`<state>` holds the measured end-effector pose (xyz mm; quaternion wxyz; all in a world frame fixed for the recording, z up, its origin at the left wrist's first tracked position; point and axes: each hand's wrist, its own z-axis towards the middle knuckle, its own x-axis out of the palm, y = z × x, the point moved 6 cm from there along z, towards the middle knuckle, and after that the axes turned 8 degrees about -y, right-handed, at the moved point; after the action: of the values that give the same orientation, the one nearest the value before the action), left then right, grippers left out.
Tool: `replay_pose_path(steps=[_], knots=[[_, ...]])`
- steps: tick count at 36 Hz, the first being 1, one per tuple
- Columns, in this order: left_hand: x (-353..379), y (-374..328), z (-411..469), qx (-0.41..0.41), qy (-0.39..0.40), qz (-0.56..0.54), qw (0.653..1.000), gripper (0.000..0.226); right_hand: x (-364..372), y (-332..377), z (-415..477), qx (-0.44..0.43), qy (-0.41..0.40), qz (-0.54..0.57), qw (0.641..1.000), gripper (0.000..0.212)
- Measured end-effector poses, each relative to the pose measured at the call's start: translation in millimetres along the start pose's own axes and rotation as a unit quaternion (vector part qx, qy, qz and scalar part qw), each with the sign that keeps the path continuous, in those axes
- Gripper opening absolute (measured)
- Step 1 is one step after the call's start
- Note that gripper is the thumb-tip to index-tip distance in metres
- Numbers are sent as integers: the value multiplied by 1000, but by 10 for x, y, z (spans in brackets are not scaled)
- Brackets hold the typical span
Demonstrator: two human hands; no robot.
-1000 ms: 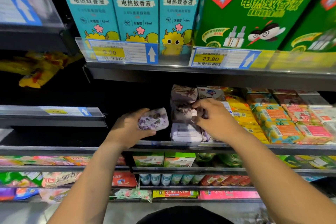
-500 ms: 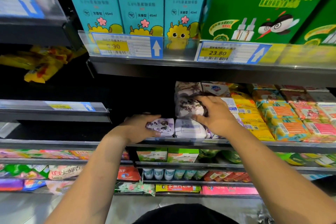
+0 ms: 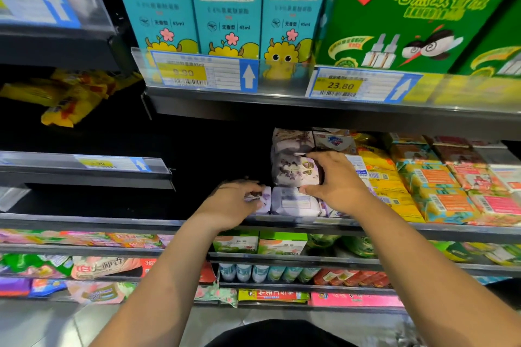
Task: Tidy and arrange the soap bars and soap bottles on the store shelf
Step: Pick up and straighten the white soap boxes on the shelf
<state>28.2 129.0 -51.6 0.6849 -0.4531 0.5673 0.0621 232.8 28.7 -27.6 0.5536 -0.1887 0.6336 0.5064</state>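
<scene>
My left hand point(image 3: 232, 203) is closed over a lavender-wrapped soap bar point(image 3: 262, 199) that rests on the middle shelf point(image 3: 112, 222), just left of a stack of matching soap bars. My right hand point(image 3: 335, 183) grips the middle bar of that stack point(image 3: 293, 170), thumb below and fingers on top. Another lavender bar point(image 3: 291, 201) lies under it and one more point(image 3: 290, 139) sits above. Right of the stack stand yellow soap packs point(image 3: 377, 169) and orange-labelled soap packs point(image 3: 428, 177).
The shelf left of the stack is dark with nothing visible on it. Above hang teal mosquito-liquid boxes point(image 3: 225, 3) and a green box point(image 3: 408, 14) with price tags point(image 3: 341, 86). Lower shelves hold assorted packets and small bottles point(image 3: 253, 272).
My left hand has lowered the lavender bar from mid-air onto the shelf beside the stack. My right hand stays on the stack, shifted slightly down.
</scene>
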Motion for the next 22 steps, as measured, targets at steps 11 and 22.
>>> replay_pose_path(steps=[11, 22], knots=[[-9, 32, 0, -17, -25, -41, 999, 39, -238, 263, -124, -49, -78, 5, 996, 77], [-106, 22, -125, 19, -33, -158, 987, 74, -249, 224, -613, 138, -91, 345, 924, 59]])
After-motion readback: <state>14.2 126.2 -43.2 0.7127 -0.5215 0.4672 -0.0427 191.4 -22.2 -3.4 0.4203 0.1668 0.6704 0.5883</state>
